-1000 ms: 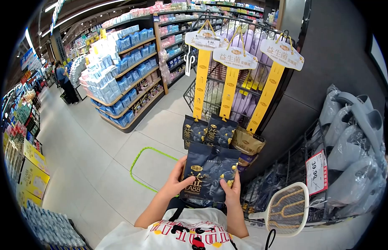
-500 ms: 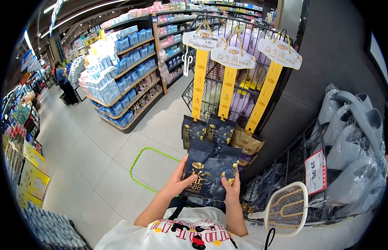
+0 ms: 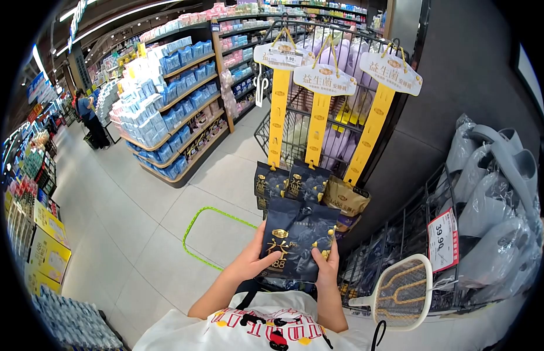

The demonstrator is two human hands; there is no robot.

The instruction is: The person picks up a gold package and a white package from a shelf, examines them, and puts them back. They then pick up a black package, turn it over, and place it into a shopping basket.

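Note:
A dark navy packet (image 3: 300, 234) with gold lettering and a yellow pattern is held up in front of my body, its printed face toward me. My left hand (image 3: 253, 257) grips its left edge, thumb lying across the front. On the right edge, my right hand (image 3: 327, 266) holds it the same way, with the fingers hidden behind. Just beyond hang similar dark packets (image 3: 307, 180) at the bottom of yellow strips (image 3: 317, 128). A gold packet (image 3: 346, 200) hangs beside them on the right strip.
A wire rack (image 3: 263, 131) carries the strips under white signs (image 3: 324, 80). To the right, grey slippers (image 3: 488, 193) in plastic hang by a price card (image 3: 443, 240), with an electric swatter (image 3: 403, 292) below. Shelves of blue packs (image 3: 181, 111) stand ahead left; a person (image 3: 90, 117) stands farther back.
The packet has shifted very slightly to the right in my hands' grip. Both hands keep hold of it, and the surroundings look almost the same.

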